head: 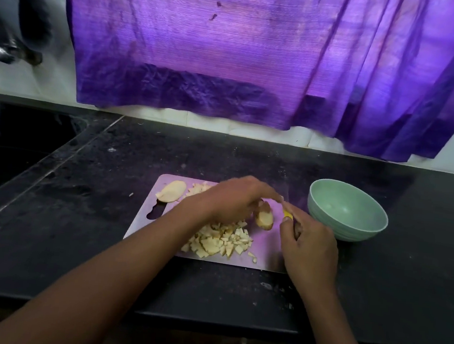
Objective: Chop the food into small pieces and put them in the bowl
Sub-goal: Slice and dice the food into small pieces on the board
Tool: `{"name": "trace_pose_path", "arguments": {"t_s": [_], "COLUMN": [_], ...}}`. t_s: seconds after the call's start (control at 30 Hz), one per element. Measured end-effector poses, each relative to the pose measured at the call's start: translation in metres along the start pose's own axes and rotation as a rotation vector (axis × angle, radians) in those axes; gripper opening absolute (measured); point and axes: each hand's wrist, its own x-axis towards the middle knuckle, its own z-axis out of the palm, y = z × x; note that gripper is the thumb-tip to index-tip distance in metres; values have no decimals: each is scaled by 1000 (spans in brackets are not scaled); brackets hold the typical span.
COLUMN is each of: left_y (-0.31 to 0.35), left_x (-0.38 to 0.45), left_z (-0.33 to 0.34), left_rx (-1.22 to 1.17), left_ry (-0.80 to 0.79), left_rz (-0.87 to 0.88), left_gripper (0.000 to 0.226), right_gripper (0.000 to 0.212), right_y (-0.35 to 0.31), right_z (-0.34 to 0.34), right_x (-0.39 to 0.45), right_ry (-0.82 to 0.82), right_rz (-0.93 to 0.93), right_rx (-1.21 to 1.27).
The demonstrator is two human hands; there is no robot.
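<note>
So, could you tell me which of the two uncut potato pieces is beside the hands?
The skin-edged potato half at mid-board, between the left hand and right hand; the other slice lies alone at the far left corner.

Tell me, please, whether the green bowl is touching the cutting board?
Apart. The head view shows a strip of dark countertop between the green bowl and the right edge of the cutting board, partly behind the right hand.

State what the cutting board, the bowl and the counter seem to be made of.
Cutting board: likely stainless steel, thin grey sheet with a soft sheen.
Bowl: pale green, matte, ribbed outside; plastic or ceramic, unclear.
Counter: dark polished stone, probably granite, with faint reflections.
</note>
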Motion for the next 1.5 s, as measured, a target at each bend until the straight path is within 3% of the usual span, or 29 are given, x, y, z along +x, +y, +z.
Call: {"name": "trace_pose_path", "arguments": {"t_s": [0.23, 0.37, 0.63, 0.93, 1.13, 1.3, 1.5], "left_y": [-2, -4, -23, -18, -1, 2, -10], "left_x": [8, 6, 0, 5, 2, 2, 0], "left_z": [2, -2, -15, -7, 0, 3, -8], "left_rx": [158, 169, 236, 85, -130, -18, 110], "left_ry": [117, 178, 382, 334, 199, 59, 95], "left_rz": [-19, -54, -175, -142, -29, -17, -12], "left_gripper": [24, 15, 9, 6, 7, 14, 12], "right_gripper": [53, 43, 37, 34, 38, 34, 35], "right_y": [1, -1, -2, -4, -2, -6, -5], "right_z": [4, 4, 3, 2, 0, -2, 1], "right_x": [1, 0, -1, -5, -3, -3, -3], "right_ry": [-21, -32, -21, -140, -25, -13, -26], "right_rz": [37, 29, 27, 23, 107, 110, 106], "right_rx": [-32, -51, -55, -104, -79, -79, -76]}}
